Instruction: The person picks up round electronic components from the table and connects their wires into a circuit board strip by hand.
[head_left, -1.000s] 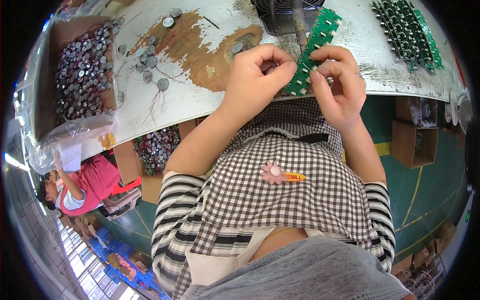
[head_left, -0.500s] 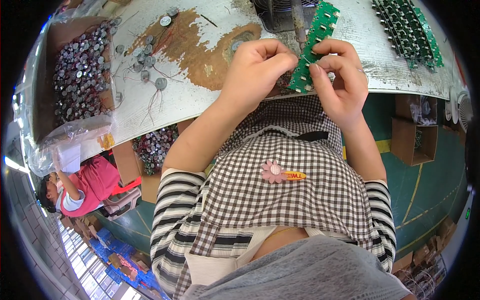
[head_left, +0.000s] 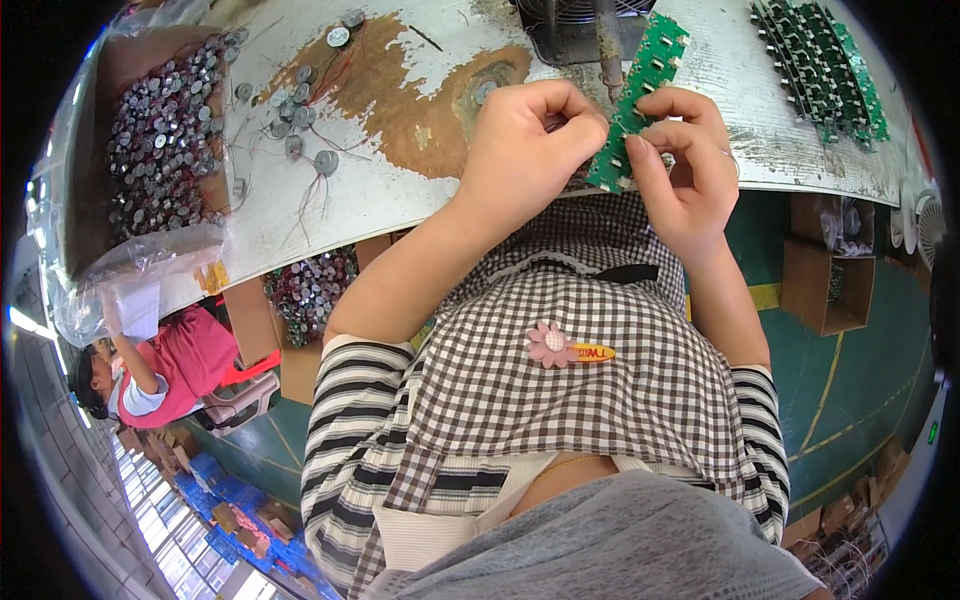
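Note:
My right hand (head_left: 690,165) grips a long narrow green circuit board (head_left: 650,72) by its right edge, thumb and fingers pinching it. Small pale connectors run along the board, which stands slanted over the table's near edge. Against its left edge, my left hand (head_left: 535,140) is closed in a pinch. A thin wire seems to run from those fingertips onto the board; whatever lies inside the palm is hidden. Just above the left fingertips, the metal rod of a soldering iron (head_left: 608,50) points down beside the board.
A box (head_left: 85,180) lined with plastic holds many small round motors (head_left: 165,145) at left. Several loose motors (head_left: 300,115) with red wires lie on the worn white table (head_left: 400,200). Stacked green boards (head_left: 820,70) sit far right. A fan (head_left: 560,25) stands behind; a person (head_left: 185,365) sits at left.
The board has shifted slightly right and down in the view, along with both hands. My left fingertips now sit closer against the board, hiding more of the thin wire.

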